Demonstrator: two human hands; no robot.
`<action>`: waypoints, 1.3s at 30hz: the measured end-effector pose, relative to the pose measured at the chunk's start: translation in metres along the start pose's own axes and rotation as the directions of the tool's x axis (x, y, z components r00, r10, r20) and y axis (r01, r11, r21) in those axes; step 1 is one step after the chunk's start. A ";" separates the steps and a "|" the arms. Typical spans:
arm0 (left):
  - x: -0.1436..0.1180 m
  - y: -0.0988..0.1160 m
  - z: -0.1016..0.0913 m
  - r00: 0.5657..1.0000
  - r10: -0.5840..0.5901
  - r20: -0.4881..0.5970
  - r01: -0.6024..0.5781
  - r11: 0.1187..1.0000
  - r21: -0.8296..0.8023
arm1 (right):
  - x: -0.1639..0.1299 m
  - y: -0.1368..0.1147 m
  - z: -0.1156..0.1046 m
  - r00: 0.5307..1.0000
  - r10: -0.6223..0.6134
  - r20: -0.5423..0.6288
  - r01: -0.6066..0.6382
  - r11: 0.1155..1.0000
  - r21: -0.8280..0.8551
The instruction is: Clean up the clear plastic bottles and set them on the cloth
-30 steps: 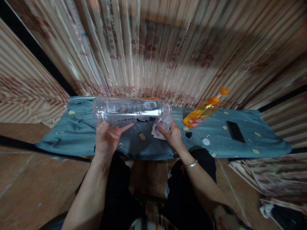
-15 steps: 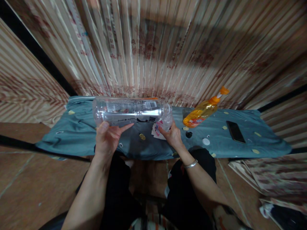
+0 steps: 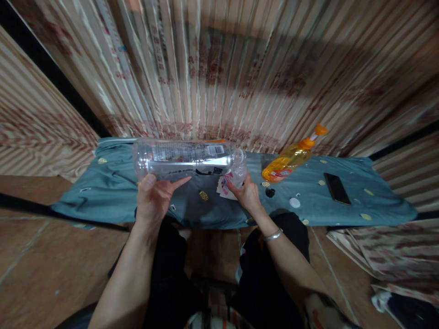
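Currently, the clear bottle [image 3: 181, 160] is on its side over the counter [image 3: 109, 183], just beyond the hands, base at left and neck end at right. Left hand [image 3: 154, 196] grips the base end, index finger extended; right hand [image 3: 248, 194] closes on a small clear piece [image 3: 241, 170] at the neck end, its outline indistinct. Orange bottle [image 3: 286, 162] lies farther right.

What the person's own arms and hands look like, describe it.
The left hand and left forearm are uncovered. The right hand is gloveless too, with a silver bangle near its wrist and a patterned sleeve, bearing a reddish mark, higher up.
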State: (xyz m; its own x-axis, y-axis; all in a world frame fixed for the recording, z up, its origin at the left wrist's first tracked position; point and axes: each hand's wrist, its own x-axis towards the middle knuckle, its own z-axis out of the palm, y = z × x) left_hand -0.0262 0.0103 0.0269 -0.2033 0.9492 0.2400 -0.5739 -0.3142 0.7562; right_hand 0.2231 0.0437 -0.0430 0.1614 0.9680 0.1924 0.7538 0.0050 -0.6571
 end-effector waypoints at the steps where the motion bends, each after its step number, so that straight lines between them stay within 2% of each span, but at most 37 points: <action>1: 0.000 0.000 0.000 1.000 0.008 -0.004 -0.008 1.000 0.002 | 0.000 0.000 0.000 1.000 -0.003 -0.001 0.003 1.000 0.002; 15: 0.001 -0.001 -0.001 1.000 -0.014 0.010 0.014 1.000 0.007 | -0.001 -0.003 -0.003 1.000 0.012 0.019 -0.013 0.999 0.032; 20: 0.001 -0.001 0.000 1.000 0.013 -0.001 -0.013 1.000 -0.014 | -0.001 -0.004 -0.004 0.999 0.023 0.033 -0.024 1.000 0.013; 39: 0.002 -0.004 -0.007 0.999 0.022 0.050 -0.021 1.000 -0.006 | 0.001 0.000 0.001 1.000 0.004 -0.006 -0.004 1.000 -0.006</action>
State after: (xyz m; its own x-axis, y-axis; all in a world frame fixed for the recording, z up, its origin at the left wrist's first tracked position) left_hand -0.0296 0.0135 0.0198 -0.1756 0.9418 0.2866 -0.5739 -0.3345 0.7475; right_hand 0.2226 0.0444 -0.0434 0.1686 0.9664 0.1940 0.7568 -0.0008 -0.6537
